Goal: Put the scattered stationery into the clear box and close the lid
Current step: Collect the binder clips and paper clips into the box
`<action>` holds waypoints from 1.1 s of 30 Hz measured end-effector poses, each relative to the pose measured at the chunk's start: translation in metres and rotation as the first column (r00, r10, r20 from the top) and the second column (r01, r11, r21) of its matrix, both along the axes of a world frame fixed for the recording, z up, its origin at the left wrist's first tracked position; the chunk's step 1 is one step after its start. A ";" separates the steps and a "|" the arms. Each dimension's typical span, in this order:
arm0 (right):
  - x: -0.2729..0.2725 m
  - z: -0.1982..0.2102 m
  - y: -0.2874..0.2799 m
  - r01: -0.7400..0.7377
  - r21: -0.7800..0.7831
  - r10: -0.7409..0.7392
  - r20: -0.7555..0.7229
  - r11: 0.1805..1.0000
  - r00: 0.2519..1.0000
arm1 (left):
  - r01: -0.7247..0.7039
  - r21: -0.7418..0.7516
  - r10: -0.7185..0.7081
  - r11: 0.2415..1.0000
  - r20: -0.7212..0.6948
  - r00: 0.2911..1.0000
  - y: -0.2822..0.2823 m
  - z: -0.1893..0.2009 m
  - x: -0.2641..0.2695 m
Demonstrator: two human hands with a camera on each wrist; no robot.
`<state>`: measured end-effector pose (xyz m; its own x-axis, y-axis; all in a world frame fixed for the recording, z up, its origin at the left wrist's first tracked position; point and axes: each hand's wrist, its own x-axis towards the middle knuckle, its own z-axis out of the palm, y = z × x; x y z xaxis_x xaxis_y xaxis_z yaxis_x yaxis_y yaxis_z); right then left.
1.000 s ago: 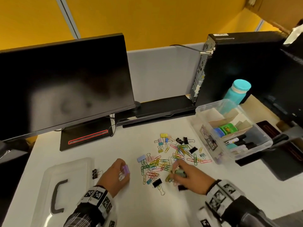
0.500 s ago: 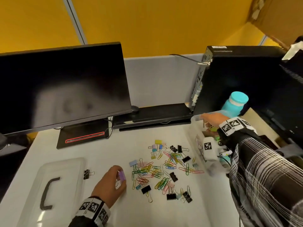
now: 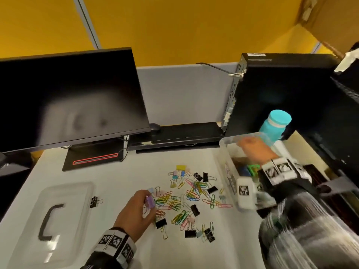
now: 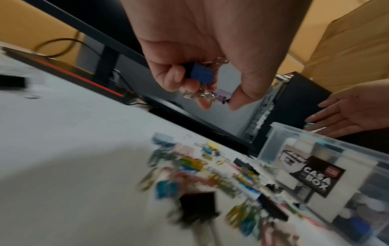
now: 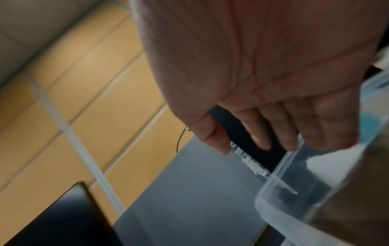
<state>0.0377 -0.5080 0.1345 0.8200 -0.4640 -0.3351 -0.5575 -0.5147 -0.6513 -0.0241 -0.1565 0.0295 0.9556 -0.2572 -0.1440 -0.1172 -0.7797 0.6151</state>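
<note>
Several coloured paper clips and binder clips (image 3: 186, 199) lie scattered mid-desk. My left hand (image 3: 148, 199) hovers at the pile's left edge. It pinches a purple binder clip (image 4: 222, 96) and a blue binder clip (image 4: 201, 73) in curled fingers. The clear box (image 3: 225, 152) stands at the right and holds pens and other stationery. My right hand (image 3: 246, 141) is over the box's far end with straight fingers (image 5: 261, 141) and nothing in it. The clear lid (image 3: 58, 210), with a black handle, lies flat at the left. One black binder clip (image 3: 94, 201) sits beside the lid.
A black monitor (image 3: 68, 98) stands at the back left, with a low black shelf (image 3: 174, 133) beside it. A black computer tower (image 3: 281, 90) and a teal bottle (image 3: 275, 127) stand right behind the box. The desk's right edge runs just past the box.
My right hand left the pile, carried clips to the box and now hangs open over its far end. My left hand moved right to the pile, still holding its clips.
</note>
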 end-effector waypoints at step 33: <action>-0.099 -0.071 0.010 -0.183 -0.401 0.335 0.351 0.898 0.875 | 0.234 0.222 -0.278 0.947 0.193 0.941 -0.123 0.003 0.082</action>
<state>-0.0613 -0.4977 0.0639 0.9524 -0.2383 0.1899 -0.1013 -0.8354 -0.5402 0.0583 -0.2792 0.0328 0.8743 -0.4853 -0.0105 -0.4428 -0.8063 0.3922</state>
